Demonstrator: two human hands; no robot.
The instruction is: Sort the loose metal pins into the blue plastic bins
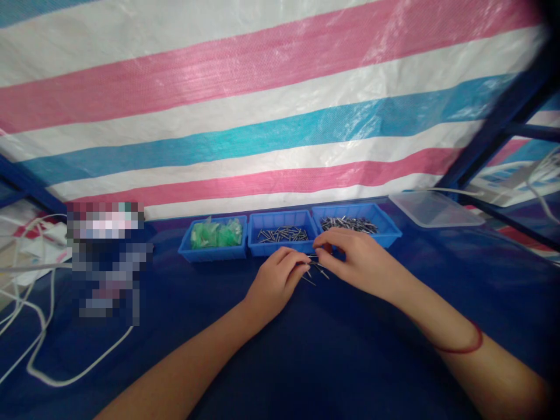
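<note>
My left hand (277, 277) and my right hand (356, 256) meet on the dark blue table cover (306, 350), just in front of three blue trays. Both hands have their fingers curled and pinched around thin metal pins (315, 269), a few of which lie on the cover between the fingertips. The left tray (213, 239) holds green plastic pieces. In the middle tray (282, 233) lie several loose metal pins. The right tray (356, 224) is filled with more small metal parts. A red string circles my right wrist.
A striped pink, white and blue tarp (262, 105) hangs behind the trays. A clear plastic lid or box (435, 209) sits at the back right. White cables (39, 350) trail at the left beside a blurred-out object (107, 256). Blue frame bars (503, 122) rise at right.
</note>
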